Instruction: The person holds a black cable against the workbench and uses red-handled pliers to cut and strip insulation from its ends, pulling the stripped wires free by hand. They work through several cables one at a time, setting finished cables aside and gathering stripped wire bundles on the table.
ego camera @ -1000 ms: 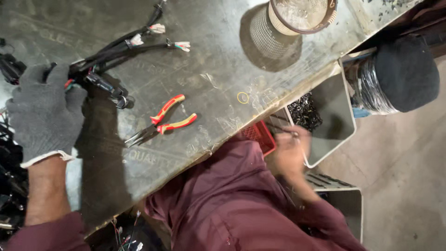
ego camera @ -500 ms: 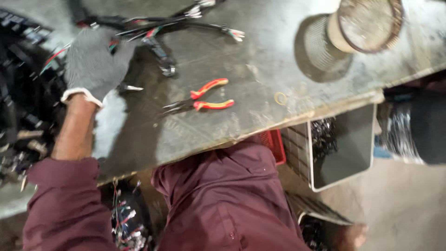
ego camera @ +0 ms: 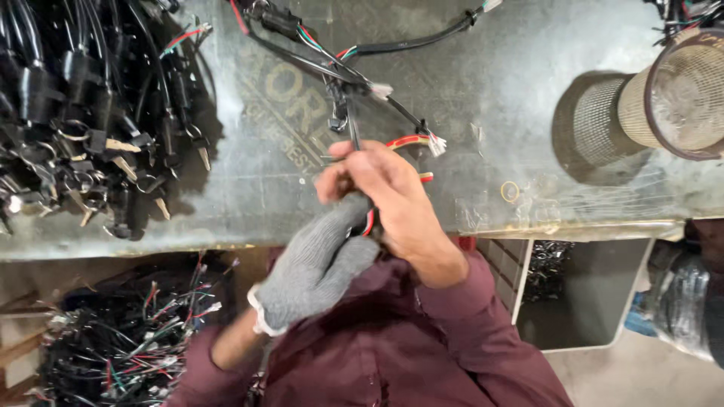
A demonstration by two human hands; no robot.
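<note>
My left hand (ego camera: 320, 260), in a grey knit glove, and my bare right hand (ego camera: 392, 200) meet at the near edge of the metal table (ego camera: 483, 113). Both grip one end of a wire harness (ego camera: 339, 71) of black, red and green wires. From my fingers the harness runs up across the table to a white connector (ego camera: 381, 90) and a black plug (ego camera: 279, 19). Red-handled pliers (ego camera: 407, 141) lie on the table just behind my right hand, with only the handle ends showing.
A big heap of black cable assemblies with keys (ego camera: 90, 113) covers the table's left side. A mesh cylinder (ego camera: 679, 90) lies at the right. A yellow ring (ego camera: 510, 191) sits near the edge. Below are a grey bin (ego camera: 581, 294) and a tangle of loose wires (ego camera: 128, 339).
My left hand has drawn the harness from the far left of the table back toward my body. My right hand came up from below the table edge and took hold too.
</note>
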